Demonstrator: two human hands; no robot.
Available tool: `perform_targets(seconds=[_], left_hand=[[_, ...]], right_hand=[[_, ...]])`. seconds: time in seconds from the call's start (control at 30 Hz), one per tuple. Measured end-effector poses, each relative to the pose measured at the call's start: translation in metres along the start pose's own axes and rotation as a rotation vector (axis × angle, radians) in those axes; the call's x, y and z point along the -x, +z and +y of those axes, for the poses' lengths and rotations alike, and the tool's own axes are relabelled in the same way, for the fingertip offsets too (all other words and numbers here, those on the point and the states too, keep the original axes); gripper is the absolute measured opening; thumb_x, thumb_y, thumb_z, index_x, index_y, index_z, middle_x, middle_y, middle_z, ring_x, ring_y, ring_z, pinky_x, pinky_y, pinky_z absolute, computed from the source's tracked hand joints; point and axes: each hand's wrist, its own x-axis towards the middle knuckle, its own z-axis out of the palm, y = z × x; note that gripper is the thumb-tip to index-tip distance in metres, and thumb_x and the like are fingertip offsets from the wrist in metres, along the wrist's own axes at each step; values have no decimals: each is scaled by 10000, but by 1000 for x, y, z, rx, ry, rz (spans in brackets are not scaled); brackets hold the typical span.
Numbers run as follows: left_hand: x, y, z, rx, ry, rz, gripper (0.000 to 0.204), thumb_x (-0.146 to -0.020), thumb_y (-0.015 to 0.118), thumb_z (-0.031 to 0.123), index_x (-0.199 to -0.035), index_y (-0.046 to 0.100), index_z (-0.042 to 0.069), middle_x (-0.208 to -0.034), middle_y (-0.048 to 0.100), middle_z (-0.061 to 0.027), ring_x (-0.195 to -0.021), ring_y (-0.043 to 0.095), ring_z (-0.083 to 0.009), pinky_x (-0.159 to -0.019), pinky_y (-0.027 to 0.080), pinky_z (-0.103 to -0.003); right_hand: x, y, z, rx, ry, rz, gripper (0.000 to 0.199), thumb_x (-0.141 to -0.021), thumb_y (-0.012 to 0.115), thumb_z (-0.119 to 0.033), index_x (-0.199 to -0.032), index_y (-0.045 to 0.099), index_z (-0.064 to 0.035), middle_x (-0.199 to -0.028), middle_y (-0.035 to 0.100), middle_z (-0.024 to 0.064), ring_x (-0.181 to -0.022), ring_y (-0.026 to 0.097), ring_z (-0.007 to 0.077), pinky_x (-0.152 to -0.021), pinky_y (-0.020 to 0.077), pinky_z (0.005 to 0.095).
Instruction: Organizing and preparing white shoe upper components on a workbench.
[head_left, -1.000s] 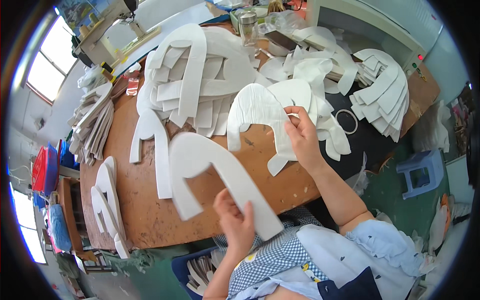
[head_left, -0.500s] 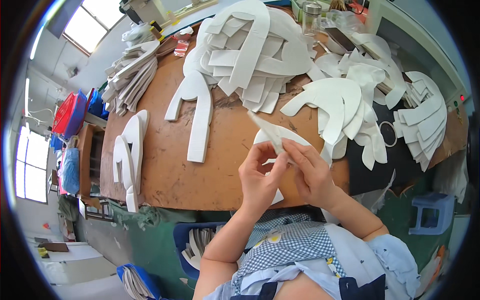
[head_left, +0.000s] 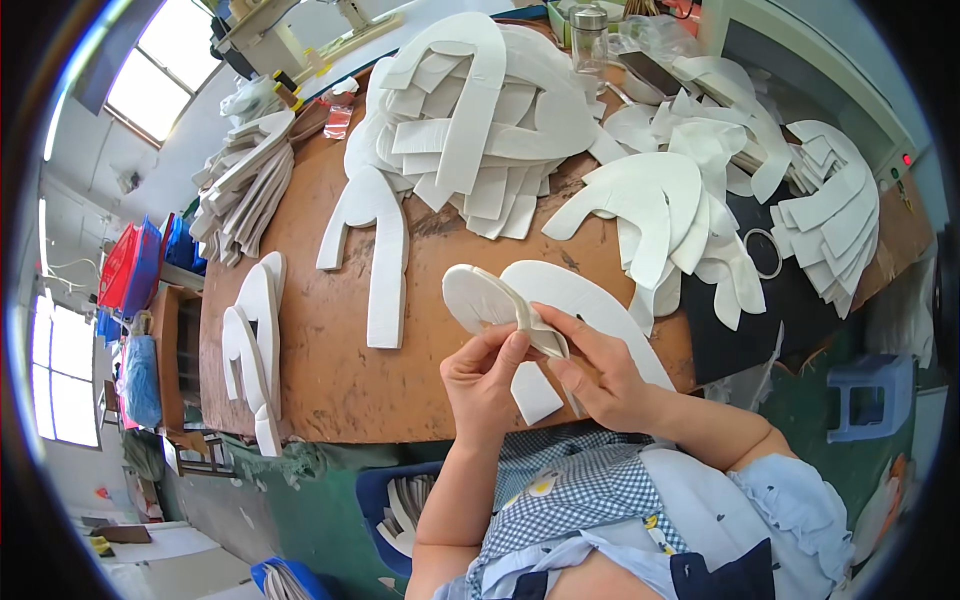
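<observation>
Both hands were up off the bench w/ one white foam cut piece (head_left: 500, 300) pinched between them, just above the near edge of the brown worktable (head_left: 330, 380). Left hand (head_left: 487, 378) gripped it from below, fingers closed narrow on the folded edge; right hand (head_left: 600, 375) held the other side, thumb and forefinger pressed on the same fold. Piece was bent over on itself, one rounded lobe sticking up-left, a short tab hanging down between the wrists.

Change vs a sec earlier: then the hands were apart, left on a big U-shaped piece flat on the bench, right out on the pile further back. Half a sec ago they'd already come together on a piece. By this frame it was lifted and folded tighter, held nearer the body. Reads as: piece picked and being worked in hand, not laid down yet.

Outward: directly behind the hands lay a large flat white piece (head_left: 600, 310), partly under the right hand. Left of that, a long U-shaped piece (head_left: 385, 260) flat on the wood. Further back, the big heap of white cut pieces (head_left: 480, 110) mid-bench and another stack (head_left: 835, 215) at far right. Small pile (head_left: 250, 340) on the bench's left end. Blue plastic stool (head_left: 865, 395) on the floor at right.
</observation>
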Motion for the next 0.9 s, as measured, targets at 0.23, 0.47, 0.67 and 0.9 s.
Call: perform_targets(seconds=[0.23, 0.47, 0.67, 0.9], left_hand=[[7, 5, -4, -191, 0, -78, 130, -903, 700, 42, -987, 721, -55, -864, 702, -37, -790, 639, -82, -749, 528, -225], [2, -1, -2, -194, -182, -56, 141, -870, 710, 16, -981, 721, -69, -846, 711, -52, -788, 658, -102, -749, 539, -236], [5, 4, -6, -183, -178, -62, 101, -872, 667, -20, -948, 715, -67, -841, 711, -51, -769, 659, -94, -729, 535, -226], [2, -3, -7, -333, 35, 116, 54, -884, 648, -27, -916, 688, -43, -787, 663, 14, -692, 577, -17, -635, 452, -173]], right_hand=[[-1, -4, -1, -91, 354, -76, 439, -1000, 570, -225, -1343, 481, 34, -1070, 666, 135, -978, 644, 162, -827, 516, 295], [0, -3, 8, -129, 302, -65, 453, -1018, 551, -242, -1371, 465, 29, -1106, 649, 91, -1008, 600, 136, -890, 479, 289], [-3, -2, 15, -182, 339, -53, 363, -1016, 546, -212, -1284, 550, 32, -1018, 656, 82, -904, 593, 117, -804, 488, 276], [-23, -20, 14, 101, 395, -5, 232, -1007, 505, -98, -1112, 628, 68, -841, 642, 2, -798, 562, 50, -705, 474, 214]])
